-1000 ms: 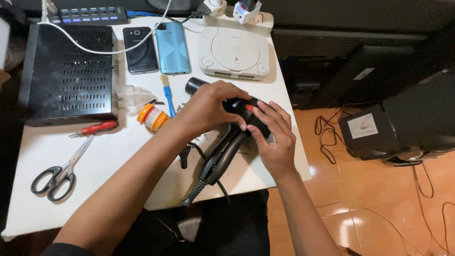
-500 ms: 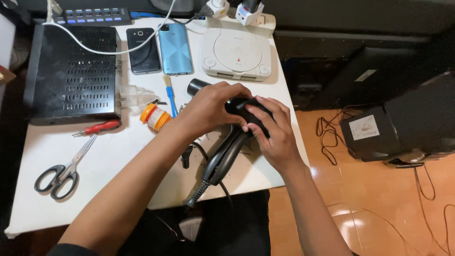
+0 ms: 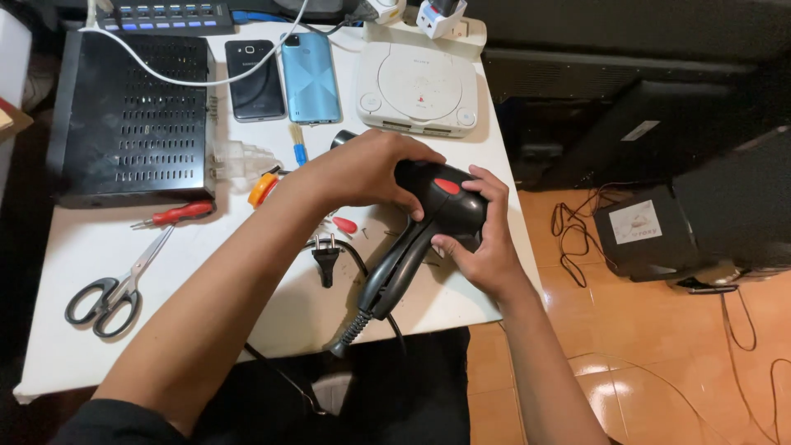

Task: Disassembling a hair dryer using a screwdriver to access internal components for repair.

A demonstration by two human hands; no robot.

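On the white tabletop (image 3: 74,346), near its right edge, lies a black hair dryer (image 3: 412,239). The left hand (image 3: 362,169) covers its barrel, hiding the nozzle; fingers curled round it. The right hand (image 3: 486,247) grips the rear, fingers wrapped, palm unseen.

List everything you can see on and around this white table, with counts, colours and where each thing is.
Black plastic hair dryer: one, red switch, near the table's right edge, held in both hands.
Black plug: one, lying left of the dryer handle.
White table: one, under everything.
Black vented metal box: one, far left.
Smartphones: two, black and light blue, far centre.
White round-lidded console: one, far right.
Red-handled screwdriver: one, by the box.
Black-handled scissors: one, near left.
Orange tape roll: one, beside the left forearm.
Left hand: on the dryer's top.
Right hand: gripping the dryer's body.
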